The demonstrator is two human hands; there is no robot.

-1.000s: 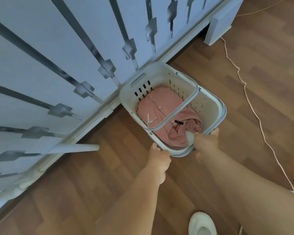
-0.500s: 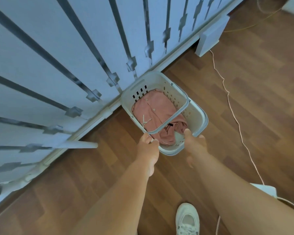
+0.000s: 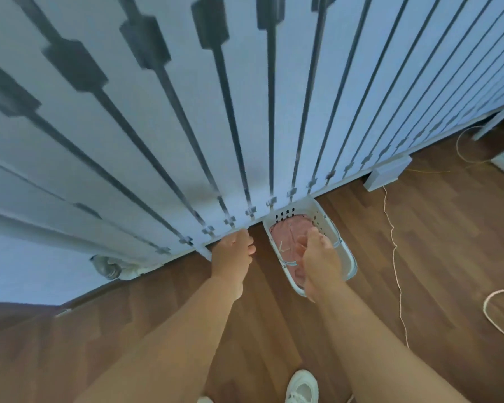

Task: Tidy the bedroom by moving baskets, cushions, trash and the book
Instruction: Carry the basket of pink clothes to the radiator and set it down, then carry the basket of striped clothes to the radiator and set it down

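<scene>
white plastic, one basket (image 3: 348, 258) sat right of centre on the wood floor (image 3: 448, 257), its far end touching the bed's (image 3: 186, 112) base, pink cloth (image 3: 285, 232) inside. two hands: the left hand (image 3: 233, 253) hung over the floor beside the basket, fingers curled, holding nothing visible; the right hand (image 3: 317, 254) was above the basket, its grip impossible to tell. one shoe (image 3: 301, 386) showed at bottom centre, one cord (image 3: 396, 257) at right, open floor beyond.

Dim, bluish light and motion blur.
The slatted panel (image 3: 157, 112) smears toward the upper left, its lines fanning out with wide-angle bend; the wooden floor (image 3: 419, 257) looks sharper, with soft, faint shadows.
</scene>
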